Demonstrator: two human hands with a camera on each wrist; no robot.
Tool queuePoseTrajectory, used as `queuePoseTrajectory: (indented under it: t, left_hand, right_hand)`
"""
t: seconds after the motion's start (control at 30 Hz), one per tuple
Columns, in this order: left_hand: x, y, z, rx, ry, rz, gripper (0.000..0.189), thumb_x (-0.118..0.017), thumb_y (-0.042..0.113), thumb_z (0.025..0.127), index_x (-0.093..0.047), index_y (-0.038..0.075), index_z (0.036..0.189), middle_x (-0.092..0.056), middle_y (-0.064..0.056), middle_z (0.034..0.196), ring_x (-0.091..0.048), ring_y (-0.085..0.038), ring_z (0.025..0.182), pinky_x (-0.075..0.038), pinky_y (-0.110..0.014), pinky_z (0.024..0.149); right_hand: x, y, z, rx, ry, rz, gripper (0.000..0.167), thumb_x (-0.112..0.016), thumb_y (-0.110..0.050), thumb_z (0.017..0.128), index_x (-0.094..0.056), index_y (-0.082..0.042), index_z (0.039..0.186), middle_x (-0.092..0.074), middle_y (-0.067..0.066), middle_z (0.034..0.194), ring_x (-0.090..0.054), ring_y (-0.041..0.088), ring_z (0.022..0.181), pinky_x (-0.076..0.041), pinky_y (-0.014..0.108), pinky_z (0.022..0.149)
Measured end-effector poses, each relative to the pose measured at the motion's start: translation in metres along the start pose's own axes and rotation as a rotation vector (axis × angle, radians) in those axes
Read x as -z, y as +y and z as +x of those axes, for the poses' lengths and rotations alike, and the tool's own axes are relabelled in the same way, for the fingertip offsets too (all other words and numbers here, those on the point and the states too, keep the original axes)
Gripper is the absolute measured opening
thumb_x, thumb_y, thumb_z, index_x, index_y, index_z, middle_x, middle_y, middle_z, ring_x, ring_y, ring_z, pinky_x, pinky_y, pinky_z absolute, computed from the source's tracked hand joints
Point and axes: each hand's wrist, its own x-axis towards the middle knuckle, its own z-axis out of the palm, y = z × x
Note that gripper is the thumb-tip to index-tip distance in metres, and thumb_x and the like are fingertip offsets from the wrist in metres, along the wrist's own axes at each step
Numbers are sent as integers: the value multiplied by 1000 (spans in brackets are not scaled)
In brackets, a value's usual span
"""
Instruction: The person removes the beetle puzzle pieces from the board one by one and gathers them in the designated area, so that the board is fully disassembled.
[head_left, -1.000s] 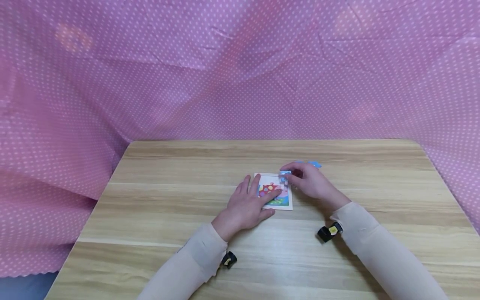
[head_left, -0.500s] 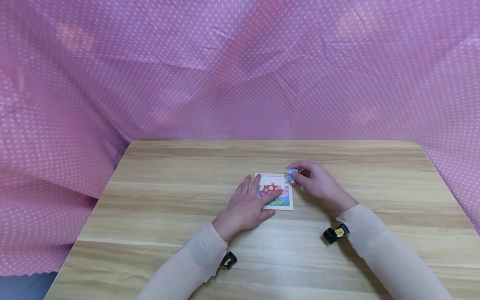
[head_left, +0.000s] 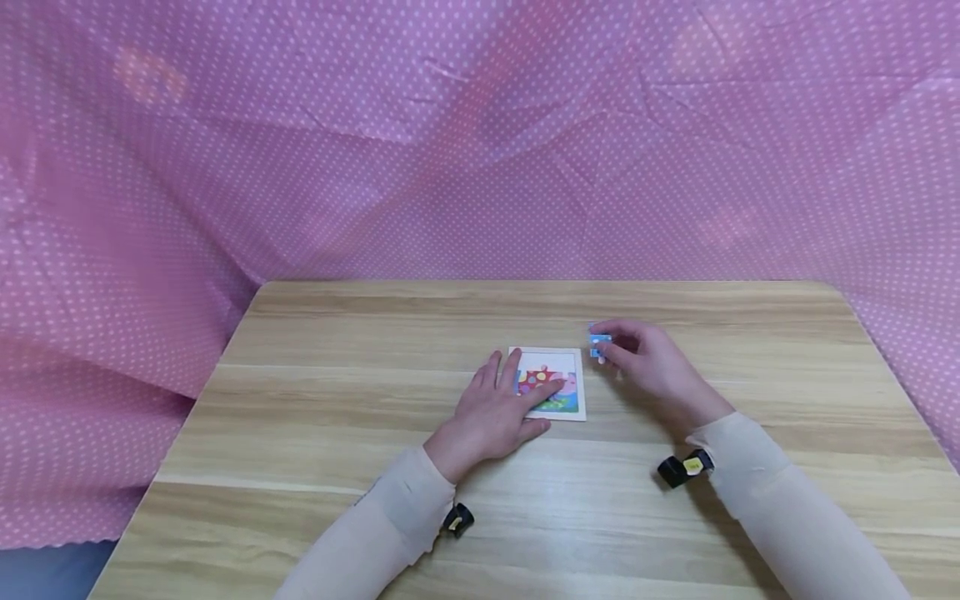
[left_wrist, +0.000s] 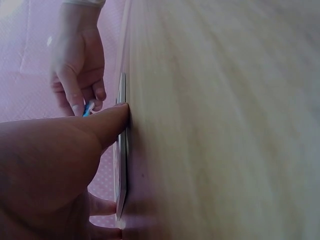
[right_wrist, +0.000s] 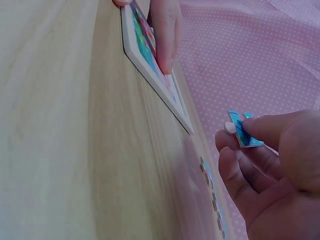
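Note:
A small square jigsaw puzzle in a white frame [head_left: 582, 392] lies on the table, its lower part filled with a red, green and pink picture and its upper strip white. Across its left side my left hand [head_left: 491, 410] rests with fingers spread, the index finger over the picture and the thumb at the near edge. My right hand [head_left: 651, 362] pinches a light-blue puzzle piece [right_wrist: 240, 131] between thumb and fingers, up off the table just right of the frame's far corner. In the left wrist view, the frame [left_wrist: 121, 165] appears edge-on under my thumb.
Several loose blue puzzle pieces [right_wrist: 206, 172] lie flat on the wooden table [head_left: 337, 400] beyond the frame, mostly hidden by my right hand in the head view. A pink dotted cloth [head_left: 480, 167] hangs behind the table's far edge. Each wrist wears a small black camera [head_left: 678, 469].
My right hand has carried the blue puzzle piece from above the frame's upper right corner out to the right, clear of the frame. The left hand has stayed in place.

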Motion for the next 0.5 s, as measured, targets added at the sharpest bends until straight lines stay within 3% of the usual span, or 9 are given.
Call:
queuePoseTrajectory:
  t: [0.23, 0.5]
  left_hand:
    - [-2, -1, -1, 1, -8, -15, 63, -56, 58, 108, -32, 53, 166, -12, -21, 182, -9, -49, 168, -17, -58, 137]
    - [0, 0, 1, 5, 8, -34, 64, -58, 57, 107, -33, 53, 166, -12, -20, 181, -9, -47, 168, -17, -59, 136]
  right_hand:
    - [7, 7, -4, -96, 22, 50, 31, -65, -21, 109, -69, -15, 139, -72, 11, 125, -67, 26, 108, -61, 27, 84]
    - [24, 11, -8, -66, 44, -14, 36, -63, -26, 110, -67, -13, 144, -70, 14, 120, -64, 25, 105, -59, 25, 80]
